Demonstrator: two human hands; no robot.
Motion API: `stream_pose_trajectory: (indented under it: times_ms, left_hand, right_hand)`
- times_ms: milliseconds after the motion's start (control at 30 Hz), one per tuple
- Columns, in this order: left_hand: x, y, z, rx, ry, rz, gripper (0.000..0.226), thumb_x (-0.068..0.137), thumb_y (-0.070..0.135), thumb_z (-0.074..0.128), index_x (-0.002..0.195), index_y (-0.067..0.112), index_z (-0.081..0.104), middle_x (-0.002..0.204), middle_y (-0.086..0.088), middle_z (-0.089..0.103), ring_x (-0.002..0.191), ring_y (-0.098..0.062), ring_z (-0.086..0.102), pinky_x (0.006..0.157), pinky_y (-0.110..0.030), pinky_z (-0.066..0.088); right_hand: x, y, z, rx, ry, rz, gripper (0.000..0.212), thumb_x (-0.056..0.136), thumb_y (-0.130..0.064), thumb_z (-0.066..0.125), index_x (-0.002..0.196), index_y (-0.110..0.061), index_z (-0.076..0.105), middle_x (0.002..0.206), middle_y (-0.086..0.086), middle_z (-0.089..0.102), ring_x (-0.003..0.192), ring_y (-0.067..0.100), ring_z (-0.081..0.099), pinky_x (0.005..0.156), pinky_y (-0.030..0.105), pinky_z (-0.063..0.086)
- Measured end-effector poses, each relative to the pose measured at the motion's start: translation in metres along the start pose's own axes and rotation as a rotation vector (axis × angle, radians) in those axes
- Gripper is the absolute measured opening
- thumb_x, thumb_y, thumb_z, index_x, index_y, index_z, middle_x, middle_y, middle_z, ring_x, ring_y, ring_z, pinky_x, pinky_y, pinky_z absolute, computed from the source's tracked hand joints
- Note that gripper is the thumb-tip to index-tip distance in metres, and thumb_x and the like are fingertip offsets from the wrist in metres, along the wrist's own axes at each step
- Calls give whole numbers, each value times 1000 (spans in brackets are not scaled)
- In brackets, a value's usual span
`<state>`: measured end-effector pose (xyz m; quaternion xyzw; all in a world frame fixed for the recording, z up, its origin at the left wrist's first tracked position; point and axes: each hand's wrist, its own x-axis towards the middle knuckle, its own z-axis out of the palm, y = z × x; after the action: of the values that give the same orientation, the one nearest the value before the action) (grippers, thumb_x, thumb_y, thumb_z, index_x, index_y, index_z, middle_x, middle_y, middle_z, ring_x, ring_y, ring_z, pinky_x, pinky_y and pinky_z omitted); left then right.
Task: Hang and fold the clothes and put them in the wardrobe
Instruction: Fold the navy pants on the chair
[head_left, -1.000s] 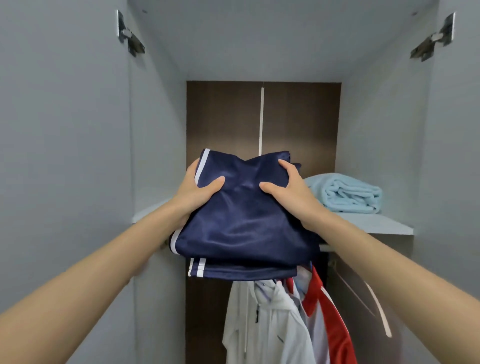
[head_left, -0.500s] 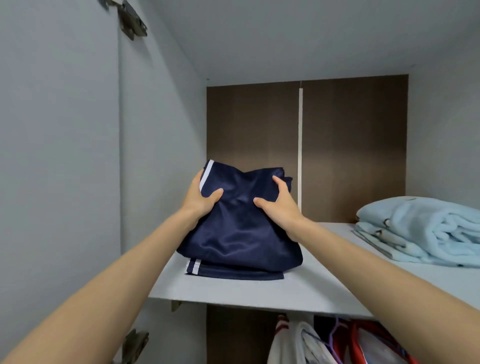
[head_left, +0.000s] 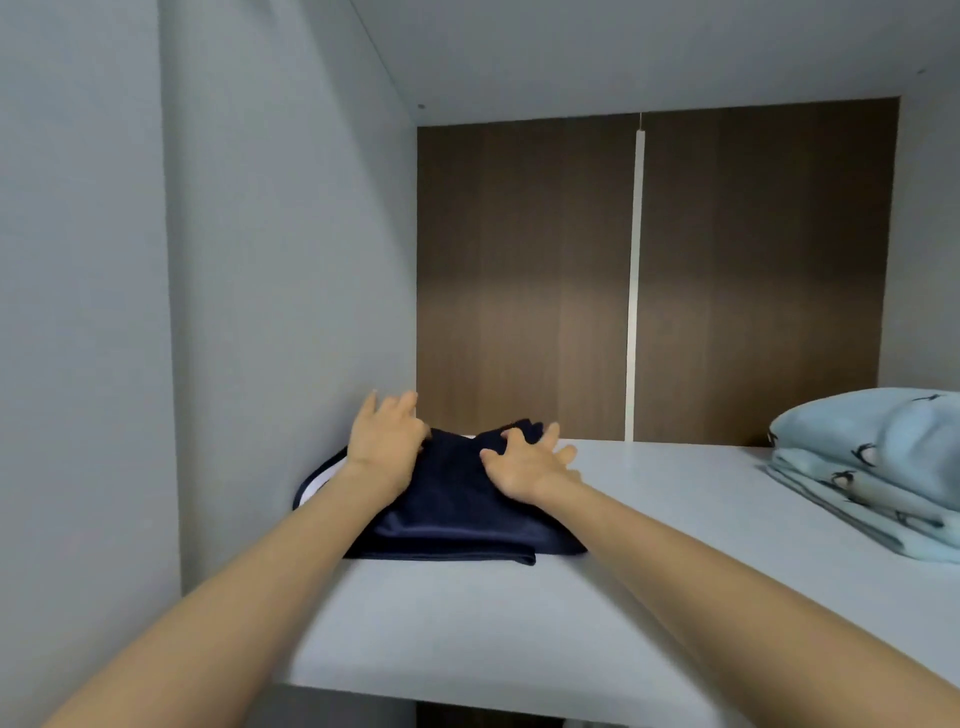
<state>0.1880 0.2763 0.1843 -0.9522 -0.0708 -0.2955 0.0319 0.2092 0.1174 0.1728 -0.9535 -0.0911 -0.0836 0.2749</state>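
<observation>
1. Folded garment (head_left: 457, 512): dark navy, with a white stripe at its left edge.
2. Folded blanket (head_left: 878, 467): pale blue, small dark motifs.
3. Shelf (head_left: 649, 597): light grey.
4. Back panel (head_left: 519, 270): dark brown woodgrain, white vertical strip (head_left: 634, 286).

Two bare forearms (head_left: 234, 597), bare left hand (head_left: 385, 442) and bare right hand (head_left: 529, 468), edges softly blurred.

Shelf (head_left: 649, 519): garment (head_left: 457, 514) lies at the left end, just beside the left wall (head_left: 291, 312). Towel (head_left: 872, 467) lies at the right end, well apart from the garment, bare shelf between. Back panel (head_left: 519, 286) stands behind both. Left grip (head_left: 384, 441) rests on the garment's left rear part. Right grip (head_left: 524, 462) rests on its right rear part. Both arms reach in over the shelf's front edge.
</observation>
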Motion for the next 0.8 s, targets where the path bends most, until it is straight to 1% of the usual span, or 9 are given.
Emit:
stream_pose_trajectory:
  times_ms: [33, 100, 167, 267, 400, 500, 600, 700, 800]
  left_hand:
    - [1, 4, -4, -64, -41, 6, 34, 102, 32, 38, 130, 27, 57, 137, -5, 42, 125, -24, 42, 110, -38, 28]
    - [0, 11, -7, -127, -257, 8, 43, 103, 40, 29, 133, 23, 54, 139, -8, 48, 127, -27, 44, 106, -38, 34]
    - [-10, 15, 0, -105, -398, 12, 50, 102, 46, 19, 146, 29, 36, 153, -6, 33, 140, -27, 29, 115, -43, 23]
    - [-29, 8, 11, -146, -355, -2, 50, 102, 43, 10, 150, 35, 20, 160, -1, 15, 147, -21, 9, 119, -46, 7]
    - [-40, 4, 1, -188, -360, -10, 50, 103, 43, 13, 150, 32, 21, 158, -2, 20, 146, -23, 14, 117, -47, 12]
    - [-50, 17, -17, -267, -325, 31, 50, 102, 43, 24, 150, 31, 22, 155, -4, 30, 141, -28, 28, 113, -49, 23]
    - [-78, 44, -41, -388, -195, 97, 49, 102, 41, 28, 148, 25, 31, 151, -3, 37, 139, -26, 33, 111, -46, 29]
    - [-118, 69, -68, -486, -71, 159, 47, 102, 39, 32, 145, 23, 36, 149, -2, 41, 137, -23, 35, 110, -43, 33]
    - [-165, 89, -91, -597, 37, 190, 45, 101, 38, 34, 145, 25, 37, 146, 1, 43, 135, -18, 38, 108, -37, 34]
  right_hand:
    - [-2, 0, -4, -97, 7, -28, 50, 98, -48, 33, 144, -29, 32, 159, 13, -9, 141, 40, 9, 109, 49, 21]
    - [-6, 1, -8, -198, -45, -136, 50, 99, -48, 26, 146, -31, 31, 161, 7, -1, 144, 37, 7, 111, 53, 15]
    - [-11, 5, -3, -224, -166, -221, 53, 101, -45, 19, 151, -27, 22, 160, 3, 13, 146, 31, 9, 116, 51, 11]
    - [-22, 16, 9, -123, -221, -232, 58, 101, -48, 16, 154, -26, 9, 162, 4, 4, 149, 25, -2, 120, 45, 4]
    - [-44, 21, -3, -75, -221, -293, 58, 102, -45, 24, 154, -22, 12, 161, 6, 6, 149, 21, -1, 120, 38, 4]
    - [-69, 28, -29, -2, -83, -364, 51, 102, -34, 36, 148, -14, 32, 155, 6, 29, 143, 22, 26, 116, 38, 23]
    - [-105, 50, -57, 39, 180, -421, 37, 99, -26, 43, 135, -20, 50, 141, 1, 46, 127, 20, 45, 103, 40, 40]
    - [-146, 80, -84, 108, 378, -466, 30, 97, -21, 46, 124, -25, 59, 127, -5, 56, 113, 10, 50, 92, 31, 44]
    - [-188, 112, -102, 202, 455, -440, 26, 96, -21, 50, 118, -28, 61, 121, -10, 59, 103, 6, 52, 83, 23, 43]
